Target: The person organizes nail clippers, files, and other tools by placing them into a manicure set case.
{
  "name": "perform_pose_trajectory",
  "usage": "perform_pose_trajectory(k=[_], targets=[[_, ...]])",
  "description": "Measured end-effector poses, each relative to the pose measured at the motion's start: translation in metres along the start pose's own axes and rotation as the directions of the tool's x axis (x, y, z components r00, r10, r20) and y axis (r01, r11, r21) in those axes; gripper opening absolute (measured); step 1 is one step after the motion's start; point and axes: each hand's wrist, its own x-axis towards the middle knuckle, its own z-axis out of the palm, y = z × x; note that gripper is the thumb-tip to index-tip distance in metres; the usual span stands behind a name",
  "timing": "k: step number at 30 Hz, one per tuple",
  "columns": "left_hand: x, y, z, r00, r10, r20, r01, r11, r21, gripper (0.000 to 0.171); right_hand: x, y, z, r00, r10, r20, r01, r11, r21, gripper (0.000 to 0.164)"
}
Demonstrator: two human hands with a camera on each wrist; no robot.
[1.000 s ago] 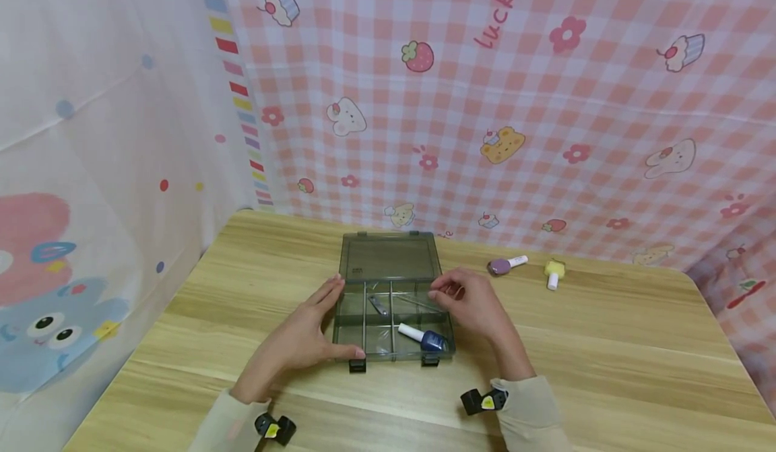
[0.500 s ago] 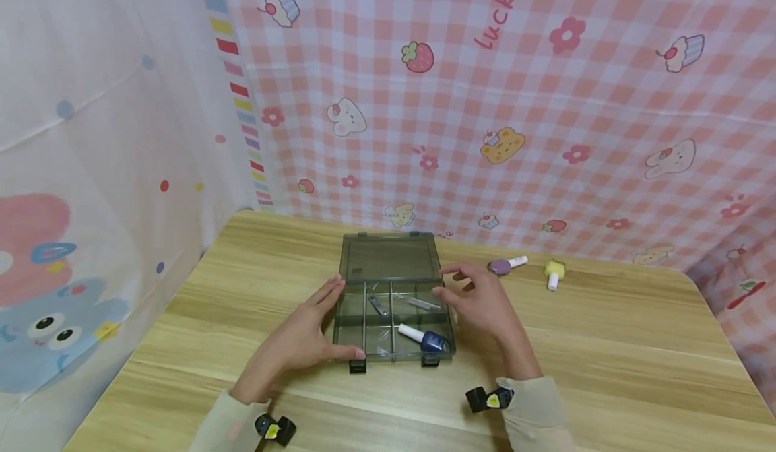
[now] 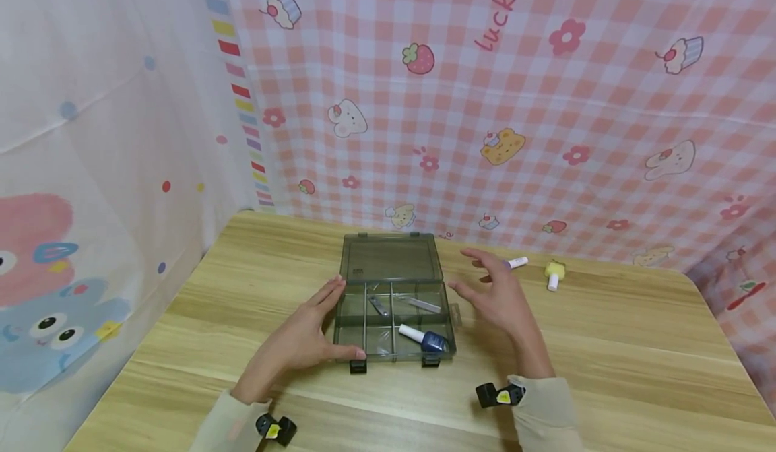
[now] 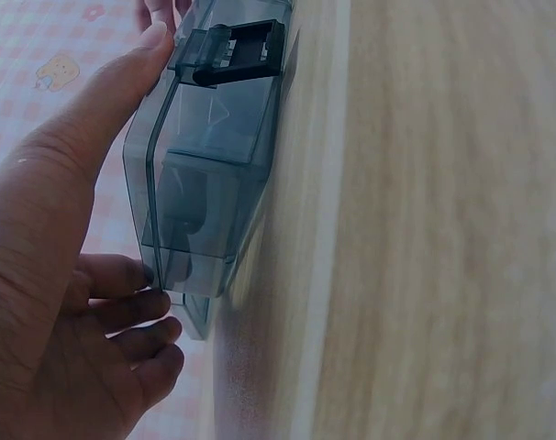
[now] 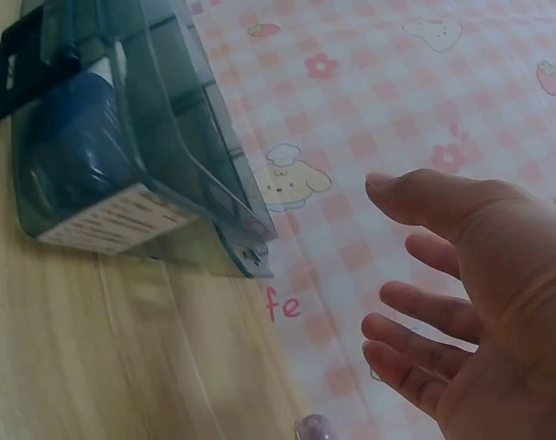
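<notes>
A smoky clear compartment box point(image 3: 379, 335) lies with its lid point(image 3: 391, 258) folded back. My left hand point(image 3: 300, 334) holds it at the left side, thumb on the front rim and fingertips at the back-left corner; the left wrist view shows the thumb point(image 4: 108, 110) along the rim. Inside are nail clippers point(image 3: 378, 305), a slim silver tool point(image 3: 422, 304) in a back-right compartment, and a dark blue nail polish bottle point(image 3: 433, 341) with a white cap at the front right. My right hand point(image 3: 500, 297) is off the box's right side, fingers spread with nothing between them, partly hiding a purple nail polish bottle point(image 3: 517, 263).
A yellow nail polish bottle point(image 3: 554, 271) with a white cap lies at the back right of the wooden table point(image 3: 630, 358). Two black latches point(image 3: 358, 366) hang at the box's front. A pink checked cloth point(image 3: 461, 122) hangs behind the table.
My right hand has let go of the slim silver tool, now lying in the back-right compartment, and has moved right toward the purple bottle. The left hand has stayed on the box.
</notes>
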Motion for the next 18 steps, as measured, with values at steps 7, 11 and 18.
perform_pose_trajectory(k=[7,11,18], targets=[[0.000,0.000,0.001,1.000,-0.014,0.004,0.014,1.000,-0.005,0.132,-0.003,0.009,-0.017,0.995,0.081,-0.059,-0.081,0.997,0.009,0.073],[0.001,0.000,0.000,1.000,-0.014,0.006,0.014,1.000,-0.013,0.132,-0.006,0.015,-0.030,0.990,0.096,-0.107,-0.098,0.995,-0.013,0.075],[0.001,-0.002,0.002,1.000,-0.016,0.009,0.016,1.000,-0.005,0.133,-0.010,0.034,-0.054,0.980,0.135,-0.145,-0.137,0.991,-0.004,0.077]])
